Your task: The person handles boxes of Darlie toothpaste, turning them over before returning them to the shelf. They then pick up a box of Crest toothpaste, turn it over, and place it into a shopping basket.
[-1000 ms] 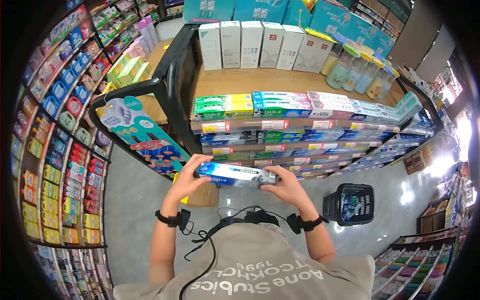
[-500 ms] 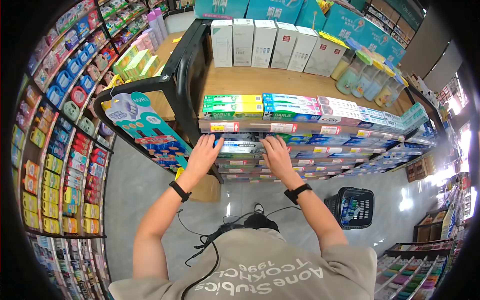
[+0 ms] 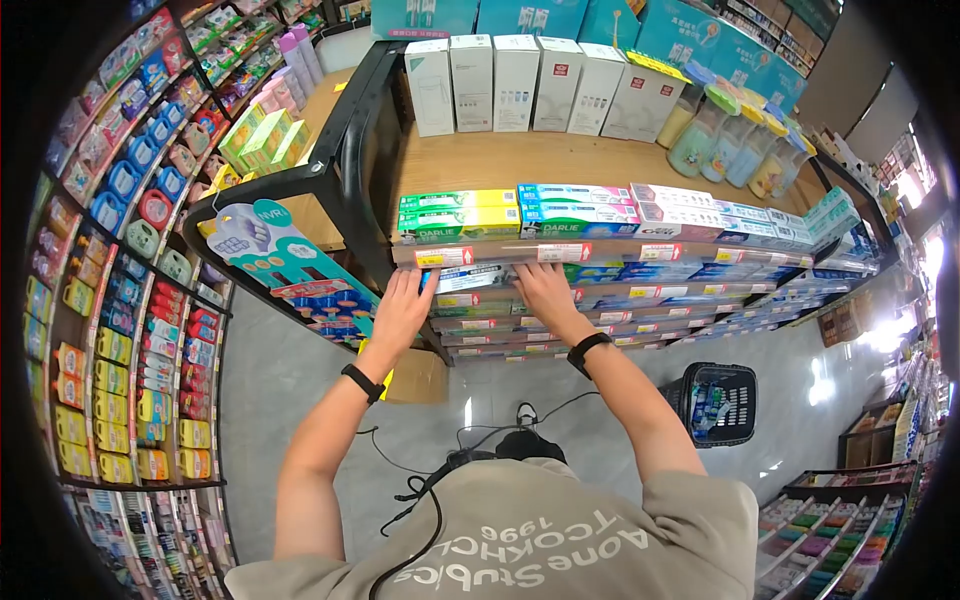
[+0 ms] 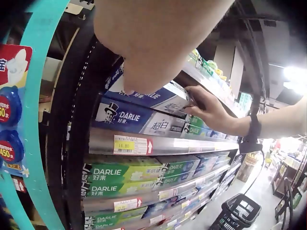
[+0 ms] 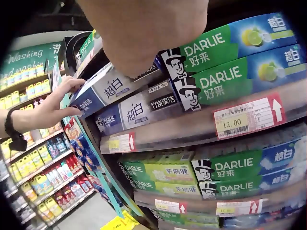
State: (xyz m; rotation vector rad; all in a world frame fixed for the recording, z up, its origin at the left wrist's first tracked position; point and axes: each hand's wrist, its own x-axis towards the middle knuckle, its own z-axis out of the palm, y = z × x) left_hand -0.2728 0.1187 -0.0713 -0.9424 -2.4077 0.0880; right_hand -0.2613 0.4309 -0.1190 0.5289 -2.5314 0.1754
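A blue-and-white DARLIE box (image 3: 472, 278) lies between both hands at the second shelf, on top of a matching box (image 4: 125, 117) in the left wrist view. My left hand (image 3: 404, 309) has its fingers at the box's left end; my right hand (image 3: 549, 299) is at its right end. In the right wrist view the upper box (image 5: 115, 87) is slightly tilted over the lower box (image 5: 139, 109), and the left hand (image 5: 60, 101) touches its far end. How the right fingertips lie is hidden behind the shelf edge and the wrist.
Green-and-yellow boxes (image 3: 458, 222) line the shelf above, under white cartons (image 3: 515, 85) and jars (image 3: 697, 140). Green DARLIE boxes (image 5: 211, 50) stand right of the hands. A black basket (image 3: 722, 405) sits on the floor, and a hanging display (image 3: 290, 255) is at the left.
The hands have carried the box from in front of the body up to the second shelf and further inward. The fingers, earlier wrapped round its ends, now lie straighter against it.
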